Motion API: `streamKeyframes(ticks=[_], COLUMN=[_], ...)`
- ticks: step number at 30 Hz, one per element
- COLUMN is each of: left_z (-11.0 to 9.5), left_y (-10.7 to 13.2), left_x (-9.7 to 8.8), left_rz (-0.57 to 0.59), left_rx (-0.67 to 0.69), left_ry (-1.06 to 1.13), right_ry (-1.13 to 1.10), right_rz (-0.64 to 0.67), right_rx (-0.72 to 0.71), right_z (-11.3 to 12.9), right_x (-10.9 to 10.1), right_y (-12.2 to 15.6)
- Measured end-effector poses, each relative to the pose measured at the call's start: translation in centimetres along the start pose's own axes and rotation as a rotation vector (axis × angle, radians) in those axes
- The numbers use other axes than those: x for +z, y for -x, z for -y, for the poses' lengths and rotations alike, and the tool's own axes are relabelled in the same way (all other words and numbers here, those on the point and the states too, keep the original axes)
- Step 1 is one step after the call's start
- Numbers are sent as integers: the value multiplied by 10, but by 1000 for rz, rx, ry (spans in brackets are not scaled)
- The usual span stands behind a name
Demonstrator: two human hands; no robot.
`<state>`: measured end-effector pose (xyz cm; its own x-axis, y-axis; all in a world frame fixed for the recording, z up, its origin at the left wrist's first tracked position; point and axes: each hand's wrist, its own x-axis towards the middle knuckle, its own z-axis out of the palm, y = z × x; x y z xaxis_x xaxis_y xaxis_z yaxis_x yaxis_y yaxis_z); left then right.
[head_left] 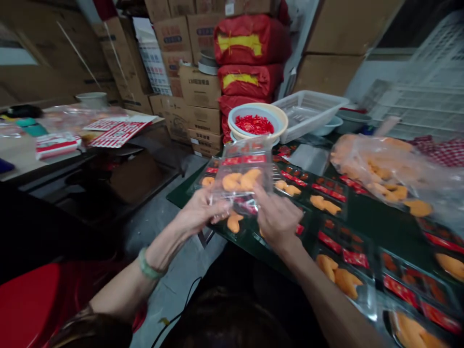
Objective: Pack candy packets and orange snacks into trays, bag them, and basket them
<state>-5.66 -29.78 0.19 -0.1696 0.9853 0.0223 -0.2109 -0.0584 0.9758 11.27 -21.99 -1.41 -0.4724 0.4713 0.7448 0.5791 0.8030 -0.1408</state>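
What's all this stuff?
Table: 1, green, right
Tray: 1, clear, held, middle
Other trays: many, clear, table
Bag: 1, clear, table
Pieces: many, orange, trays, bag
Packets: many, red, trays
Bowls: 2+, cream and blue, table
Bits: many, red, blue bowl
Bin: 1, whitish, beside bowls
Side table: 1, pale, left
Stool: 1, red, left
Sacks: 3+, red, back
Boxes: many, brown, back
Bangle: 1, green, left wrist
Left hand: 1, bare, at tray
Right hand: 1, bare, at tray
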Motion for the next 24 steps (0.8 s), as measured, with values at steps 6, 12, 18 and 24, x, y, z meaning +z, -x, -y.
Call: streamKeyframes(ticks=[6,12,18,24], left_z=[10,37,51,62], left_y=[-55,-57,-53,-40], left_x=[-108,-141,-131,-150], left_rz=[-212,-409,-522,-301], left_rx=[-134,-135,135,326], left_ry=[-139,-650,-1506,-1584], right_ry=[19,70,30,-67], right_rz=[502,768,749,800], right_rx=[40,129,173,188], right_z=[37,46,52,45], right_x=[99,143,132,113], right_y=[-59,-47,-54,-46])
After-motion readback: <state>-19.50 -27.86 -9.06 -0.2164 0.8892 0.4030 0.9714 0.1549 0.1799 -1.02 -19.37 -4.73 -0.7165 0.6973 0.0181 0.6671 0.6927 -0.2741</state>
